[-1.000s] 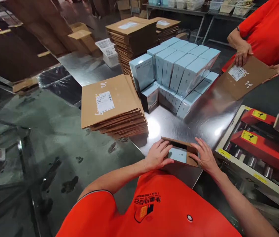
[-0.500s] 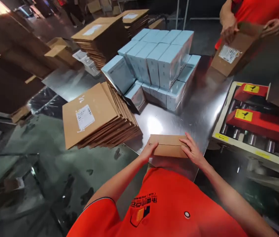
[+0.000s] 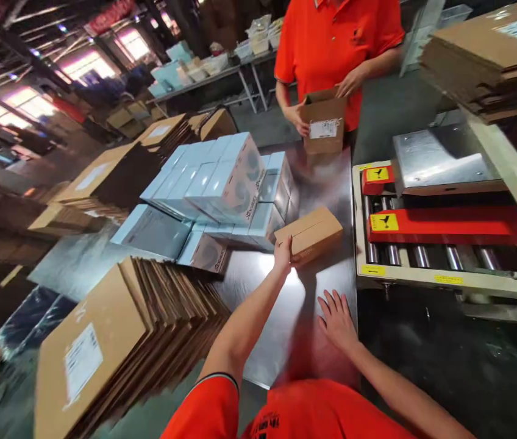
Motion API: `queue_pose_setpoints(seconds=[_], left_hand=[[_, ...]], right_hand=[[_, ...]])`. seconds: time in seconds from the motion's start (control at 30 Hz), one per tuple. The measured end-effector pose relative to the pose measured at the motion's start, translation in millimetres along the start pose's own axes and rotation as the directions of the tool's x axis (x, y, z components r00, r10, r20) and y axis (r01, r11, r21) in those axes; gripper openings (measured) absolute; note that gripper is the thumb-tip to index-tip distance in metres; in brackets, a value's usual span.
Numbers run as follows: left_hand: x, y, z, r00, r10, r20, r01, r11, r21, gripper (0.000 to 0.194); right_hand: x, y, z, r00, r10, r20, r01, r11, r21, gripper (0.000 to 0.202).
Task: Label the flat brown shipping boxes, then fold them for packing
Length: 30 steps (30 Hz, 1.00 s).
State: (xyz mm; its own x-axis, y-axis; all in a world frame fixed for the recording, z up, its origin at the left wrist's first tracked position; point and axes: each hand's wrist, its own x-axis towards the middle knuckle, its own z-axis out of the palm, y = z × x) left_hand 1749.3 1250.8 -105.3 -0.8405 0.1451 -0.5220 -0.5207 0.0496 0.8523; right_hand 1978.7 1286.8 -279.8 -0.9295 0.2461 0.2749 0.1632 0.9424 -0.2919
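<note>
My left hand (image 3: 283, 253) grips the near left end of a closed brown cardboard box (image 3: 314, 234), its thumb on the edge. The box lies at an angle over the shiny metal table (image 3: 258, 317), close to the roller conveyor's side. Lower down, near the table's right edge, my right hand (image 3: 338, 321) has its fingers spread and holds nothing. Pale blue boxes (image 3: 222, 183) stand stacked just left of the brown box.
Flattened cartons (image 3: 116, 329) lean in a stack at the table's left. To the right runs a roller conveyor (image 3: 384, 262) with red bars. Across the table a co-worker in an orange shirt (image 3: 338, 49) holds an open carton (image 3: 325, 125).
The brown box has moved forward across the table in my left hand. My right hand has let go of it. The view has swung up and right; the co-worker's carton is now upright.
</note>
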Motion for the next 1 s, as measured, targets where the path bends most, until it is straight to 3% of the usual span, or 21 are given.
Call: queue_pose_setpoints(seconds=[0.2,0.3,0.37,0.43,0.5,0.57,0.6,0.67,0.7,0.73,0.77,0.8,0.83,0.87,0.93,0.97,1.0], left_hand=[[60,62,122.1,0.974,-0.032,0.225,-0.017,0.977,0.213,0.056],[64,75,184.1,0.915,-0.087,0.394,-0.066,0.931,0.360,0.059],[54,73,217.9,0.884,-0.095,0.459,-0.090,0.926,0.366,0.059],[34,63,234.1,0.857,-0.060,0.513,-0.124,0.940,0.317,0.055],[6,51,222.3,0.810,0.086,0.580,-0.262,0.938,0.228,0.053],[-26,40,176.8,0.708,0.329,0.624,-0.504,0.855,0.121,0.058],[-43,37,142.0,0.641,0.441,0.628,-0.619,0.781,0.083,0.059],[-76,36,53.8,0.494,0.590,0.639,-0.790,0.611,0.046,0.053],[-92,37,2.9,0.471,0.647,0.600,-0.837,0.543,0.072,0.049],[-107,40,-50.8,0.488,0.696,0.528,-0.858,0.493,0.143,0.044],[-122,43,-105.9,0.518,0.763,0.386,-0.855,0.457,0.245,0.038],[-137,46,-161.2,0.522,0.820,0.233,-0.828,0.423,0.368,0.034],[-150,48,-215.4,0.495,0.866,0.069,-0.768,0.400,0.500,0.031],[-162,49,-267.1,0.435,0.893,-0.113,-0.657,0.400,0.639,0.032],[-181,45,-357.2,0.312,0.861,-0.402,-0.296,0.490,0.820,0.038],[-188,40,-393.6,0.274,0.800,-0.533,-0.078,0.571,0.817,0.044],[-193,33,-423.3,0.270,0.718,-0.642,0.120,0.636,0.762,0.050]], right_hand=[[-13,8,14,0.999,-0.028,-0.018,0.028,1.000,-0.014,0.046],[-18,6,13,1.000,-0.023,-0.011,0.023,1.000,-0.014,0.054],[-18,4,12,1.000,-0.013,-0.014,0.013,1.000,-0.009,0.054],[-16,5,11,1.000,-0.002,-0.031,0.001,1.000,-0.008,0.051],[-14,9,11,0.999,-0.012,-0.035,0.011,1.000,-0.013,0.049],[-14,15,12,1.000,-0.027,-0.013,0.027,1.000,-0.017,0.047],[-14,19,12,0.999,-0.036,0.006,0.036,0.999,-0.013,0.047],[-8,25,13,1.000,-0.012,0.020,0.012,1.000,-0.003,0.045],[1,25,12,1.000,0.018,0.022,-0.019,1.000,0.008,0.044],[14,21,10,0.999,0.042,0.034,-0.043,0.999,0.034,0.043],[31,11,7,0.997,0.037,0.065,-0.043,0.996,0.082,0.042],[51,-5,1,0.994,-0.004,0.111,-0.013,0.988,0.155,0.042],[73,-28,-7,0.983,-0.094,0.158,0.052,0.967,0.251,0.043],[96,-58,-18,0.953,-0.232,0.198,0.147,0.918,0.368,0.044],[138,-130,-46,0.874,-0.465,0.138,0.326,0.774,0.542,0.049],[156,-171,-61,0.842,-0.531,0.101,0.388,0.724,0.571,0.051],[172,-211,-75,0.807,-0.587,0.067,0.442,0.675,0.591,0.053]])
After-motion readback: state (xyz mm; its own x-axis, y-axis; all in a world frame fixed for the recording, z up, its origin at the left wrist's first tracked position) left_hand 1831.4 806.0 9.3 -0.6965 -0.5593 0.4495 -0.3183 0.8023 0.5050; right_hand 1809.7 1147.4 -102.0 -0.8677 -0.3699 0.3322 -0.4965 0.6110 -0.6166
